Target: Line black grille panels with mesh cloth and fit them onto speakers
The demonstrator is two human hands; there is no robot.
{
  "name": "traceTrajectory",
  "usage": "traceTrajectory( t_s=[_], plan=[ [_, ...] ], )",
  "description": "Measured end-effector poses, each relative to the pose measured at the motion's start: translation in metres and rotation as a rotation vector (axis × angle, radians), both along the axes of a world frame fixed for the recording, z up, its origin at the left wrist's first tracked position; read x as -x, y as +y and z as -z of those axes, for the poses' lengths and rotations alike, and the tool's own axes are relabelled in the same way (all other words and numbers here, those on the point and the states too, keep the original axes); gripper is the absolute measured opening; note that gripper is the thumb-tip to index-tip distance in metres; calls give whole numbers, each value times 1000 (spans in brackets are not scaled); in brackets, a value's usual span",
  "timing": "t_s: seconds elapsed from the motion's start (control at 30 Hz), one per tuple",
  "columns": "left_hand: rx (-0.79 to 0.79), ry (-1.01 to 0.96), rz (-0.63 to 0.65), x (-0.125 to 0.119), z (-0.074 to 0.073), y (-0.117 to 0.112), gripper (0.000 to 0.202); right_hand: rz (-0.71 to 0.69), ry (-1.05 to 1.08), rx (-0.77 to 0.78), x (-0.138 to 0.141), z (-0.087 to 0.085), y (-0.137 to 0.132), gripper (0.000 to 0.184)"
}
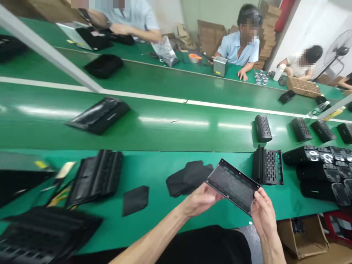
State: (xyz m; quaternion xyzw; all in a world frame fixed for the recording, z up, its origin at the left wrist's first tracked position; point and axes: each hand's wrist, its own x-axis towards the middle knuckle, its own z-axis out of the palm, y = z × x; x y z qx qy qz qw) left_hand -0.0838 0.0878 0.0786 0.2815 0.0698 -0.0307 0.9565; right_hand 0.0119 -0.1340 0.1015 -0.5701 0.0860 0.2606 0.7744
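Note:
A black rectangular speaker grille panel, with small holes along its rim and slots showing faintly through a dark inner sheet, is tilted above the green bench. My left hand is closed on its left lower corner. Gripping the right end is my right hand, thumb on the face near the rim. Just behind my left hand lies a loose pile of black mesh sheets. One more black sheet rests alone to the left. Beyond my right hand stand slotted black panels.
Black housings are stacked at the right. More panels and a blurred dark stack occupy the left bench. A conveyor crosses ahead, carrying black parts. Several people sit beyond it. A cardboard box stands below right.

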Motion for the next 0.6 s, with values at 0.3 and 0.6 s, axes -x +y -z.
traceTrajectory(
  t_s=[0.3, 0.6],
  plan=[
    [-121, -112, 86, -30, -22, -7, 55, -312, -279, 329, -63, -41, -30, 50],
    [83, -58, 7, -4, -4, 10, 58, -375, -925, 1492, -311, -58, -90, 24]
  ],
)
